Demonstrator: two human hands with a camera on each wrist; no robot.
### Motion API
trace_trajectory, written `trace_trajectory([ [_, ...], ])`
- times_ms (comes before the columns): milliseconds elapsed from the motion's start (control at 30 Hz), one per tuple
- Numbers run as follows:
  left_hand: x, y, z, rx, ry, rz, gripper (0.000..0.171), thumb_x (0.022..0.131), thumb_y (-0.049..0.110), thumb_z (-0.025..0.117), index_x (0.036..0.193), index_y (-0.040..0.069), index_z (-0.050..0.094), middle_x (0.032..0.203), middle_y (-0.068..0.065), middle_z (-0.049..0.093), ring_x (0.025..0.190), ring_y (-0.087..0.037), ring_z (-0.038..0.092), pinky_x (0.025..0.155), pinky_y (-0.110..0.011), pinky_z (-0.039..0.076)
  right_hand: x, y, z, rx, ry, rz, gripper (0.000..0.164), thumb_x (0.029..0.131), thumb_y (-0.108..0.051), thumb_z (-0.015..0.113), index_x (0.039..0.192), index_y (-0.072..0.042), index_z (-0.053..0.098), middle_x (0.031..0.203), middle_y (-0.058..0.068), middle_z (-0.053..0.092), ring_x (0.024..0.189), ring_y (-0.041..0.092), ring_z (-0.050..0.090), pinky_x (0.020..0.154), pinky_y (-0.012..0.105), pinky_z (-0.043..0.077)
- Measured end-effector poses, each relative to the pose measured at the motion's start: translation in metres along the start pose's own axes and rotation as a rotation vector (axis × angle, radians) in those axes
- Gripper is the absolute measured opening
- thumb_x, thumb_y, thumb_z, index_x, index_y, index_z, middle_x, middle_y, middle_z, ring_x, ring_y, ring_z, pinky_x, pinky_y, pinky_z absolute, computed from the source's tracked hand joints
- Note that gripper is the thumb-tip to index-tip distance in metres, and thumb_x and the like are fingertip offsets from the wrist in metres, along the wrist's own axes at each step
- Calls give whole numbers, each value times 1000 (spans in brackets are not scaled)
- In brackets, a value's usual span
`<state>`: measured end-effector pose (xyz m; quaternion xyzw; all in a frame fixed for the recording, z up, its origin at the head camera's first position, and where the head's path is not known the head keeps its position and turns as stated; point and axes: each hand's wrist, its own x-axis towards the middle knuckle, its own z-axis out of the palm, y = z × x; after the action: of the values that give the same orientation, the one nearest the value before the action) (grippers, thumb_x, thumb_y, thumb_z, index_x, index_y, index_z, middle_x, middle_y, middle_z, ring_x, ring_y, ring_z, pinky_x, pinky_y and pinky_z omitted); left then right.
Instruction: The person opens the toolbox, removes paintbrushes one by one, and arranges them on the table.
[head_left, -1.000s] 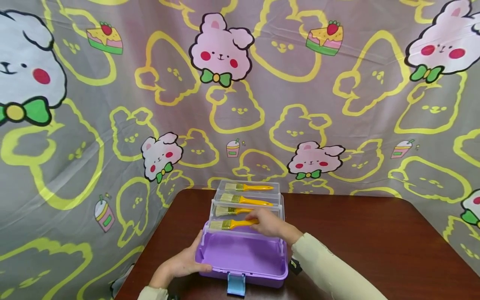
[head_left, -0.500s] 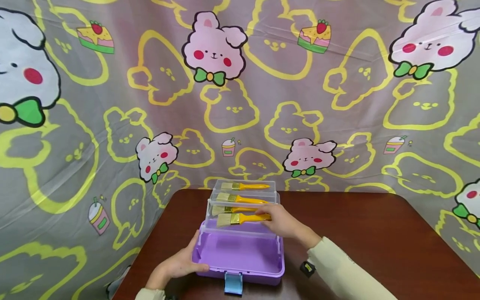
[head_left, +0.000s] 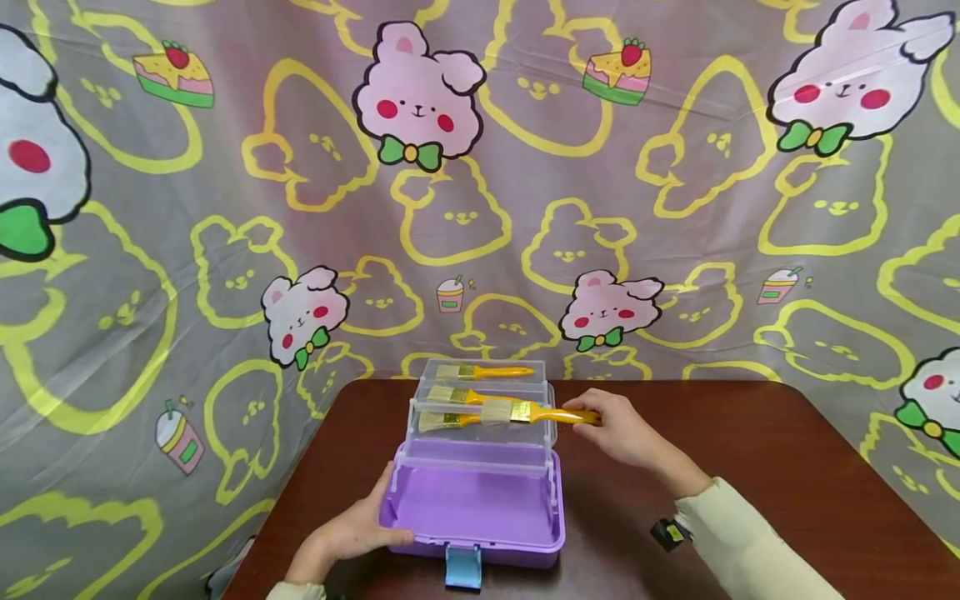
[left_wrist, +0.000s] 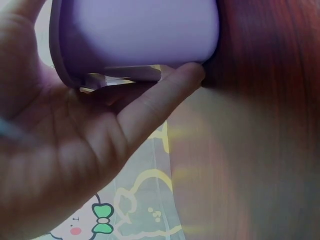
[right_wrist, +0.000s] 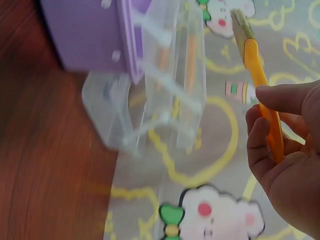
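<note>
My right hand (head_left: 622,429) pinches the yellow handle of a paintbrush (head_left: 551,413), with its pale bristles pointing left over the trays. In the right wrist view, thumb and fingers curl round that handle, and the bristles point up and away. My left hand (head_left: 356,525) holds the near left corner of a purple storage box (head_left: 480,500), thumb at the front and fingers along the side. The left wrist view shows one finger against the purple wall. Three more paintbrushes, such as the rearmost one (head_left: 502,372), lie in the clear stepped trays (head_left: 540,433) behind the box's lower compartment.
A light blue latch (head_left: 462,567) hangs at the box's front. The box stands on a dark brown table (head_left: 720,467). A patterned curtain (head_left: 525,192) rises behind and at the left. A small black device (head_left: 667,533) sits by the right sleeve.
My right hand has lifted the paintbrush out of the nearest tray and carried it right and upward, its bristles following. The left hand stays on the box. The head view has shifted slightly.
</note>
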<state>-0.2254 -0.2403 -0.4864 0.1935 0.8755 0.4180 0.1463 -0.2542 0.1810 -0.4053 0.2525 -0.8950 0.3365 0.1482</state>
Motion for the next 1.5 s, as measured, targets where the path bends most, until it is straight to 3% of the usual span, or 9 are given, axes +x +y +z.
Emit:
trace_trajectory([
  [367, 0, -1, 0, -16, -8, 33, 117, 78, 32, 78, 146, -6, -10, 138, -38, 31, 114, -35, 48, 97, -53, 33, -28, 52, -43, -23, 74, 167, 28, 81, -3, 73, 109, -1, 68, 98, 9, 65, 81, 21, 57, 68, 30, 50],
  [567, 1, 0, -1, -13, -6, 26, 117, 78, 32, 78, 146, -6, -11, 138, -39, 30, 114, -35, 48, 98, -55, 32, -43, 79, -54, -74, 115, 211, 28, 81, -2, 72, 109, 0, 67, 99, 12, 65, 80, 21, 57, 64, 26, 48],
  [667, 0, 1, -1, -15, -7, 23, 117, 79, 32, 77, 146, -6, -10, 138, -39, 30, 115, -36, 47, 98, -55, 32, -51, 94, -54, -113, 128, 221, 29, 79, -1, 73, 108, 1, 68, 98, 13, 66, 79, 21, 58, 64, 27, 47],
  [1000, 0, 2, 0, -50, -22, 14, 117, 79, 35, 76, 147, -3, -12, 141, -36, 28, 117, -38, 46, 98, -57, 31, -76, 131, -36, -166, 60, 315, 25, 79, 1, 70, 103, 3, 68, 96, 16, 65, 79, 26, 59, 65, 38, 48],
  [1233, 0, 1, -1, -46, -25, 22, 117, 79, 33, 76, 147, -3, -12, 142, -36, 26, 117, -35, 46, 98, -55, 32, -85, 142, -25, -196, 42, 348, 25, 79, 1, 69, 103, 7, 67, 96, 20, 66, 82, 32, 61, 68, 43, 48],
  [1500, 0, 3, -2, -33, -20, 3, 118, 79, 34, 77, 147, -3, -12, 143, -36, 26, 118, -36, 45, 99, -56, 31, -89, 142, -22, -134, -51, 409, 24, 78, 2, 67, 102, 6, 67, 94, 17, 67, 81, 29, 60, 68, 41, 47],
])
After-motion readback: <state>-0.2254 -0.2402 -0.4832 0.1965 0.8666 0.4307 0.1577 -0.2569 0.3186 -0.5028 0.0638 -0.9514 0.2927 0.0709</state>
